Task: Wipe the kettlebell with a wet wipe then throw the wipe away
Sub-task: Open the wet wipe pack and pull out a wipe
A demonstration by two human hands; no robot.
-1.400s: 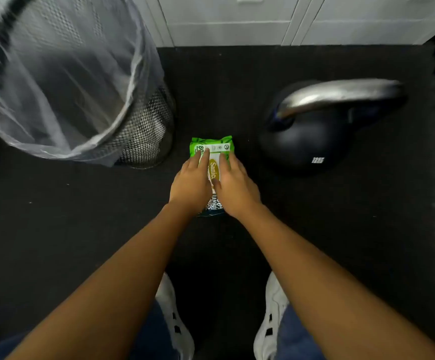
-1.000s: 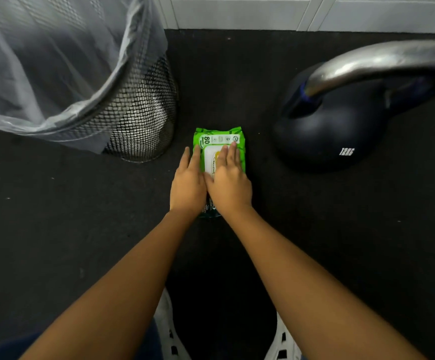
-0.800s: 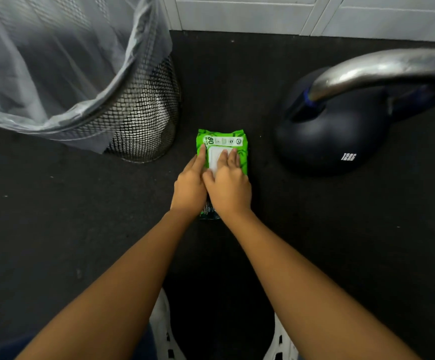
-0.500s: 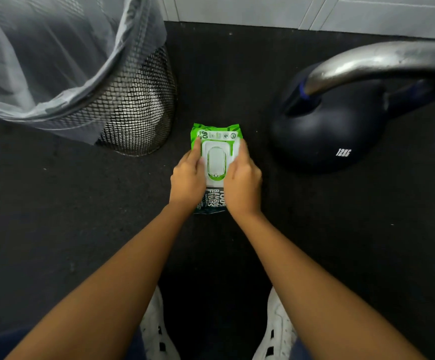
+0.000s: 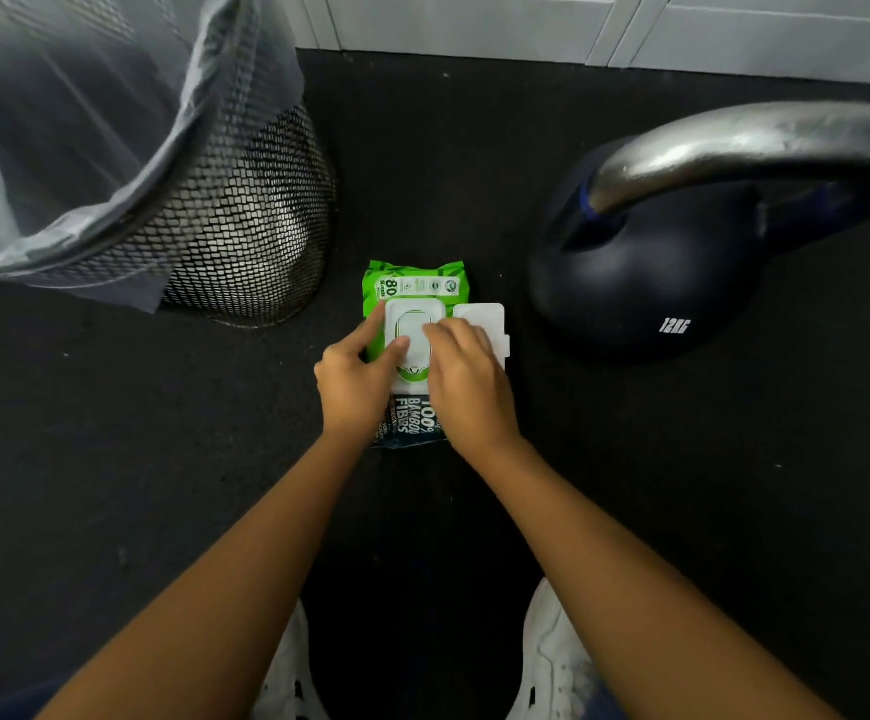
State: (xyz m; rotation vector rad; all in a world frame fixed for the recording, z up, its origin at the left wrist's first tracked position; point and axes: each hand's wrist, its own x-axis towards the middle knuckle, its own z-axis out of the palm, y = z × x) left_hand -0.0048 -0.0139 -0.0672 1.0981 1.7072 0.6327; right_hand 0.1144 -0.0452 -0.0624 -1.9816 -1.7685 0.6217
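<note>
Green and white pack of wet wipes [image 5: 415, 283] is lying flat on the black rubber floor [image 5: 110, 433], right between the bin and the kettlebell. Its white flip lid [image 5: 482, 324] is swung open to the right side, lying flat next to the dispenser panel. Your left hand [image 5: 354, 387] is pressing the left edge of the pack, thumb resting on the white panel, so it's holding the pack down rather than gripping it. Your right hand [image 5: 466, 387] is curled over the opening with fingertips [image 5: 435, 331] pinched down at the slot; can't tell whether a wipe is actually caught between them.

The kettlebell [image 5: 651, 272] sits to the right of the pack, near but not touching, dark body marked 12KG with a bare metal handle [image 5: 744, 148] arching over it. The mesh bin [image 5: 245, 226] with a clear liner [image 5: 84, 122] stands to the left. White sneakers [image 5: 552, 662] show at the bottom edge, white cabinet fronts [image 5: 474, 23] along the top.
</note>
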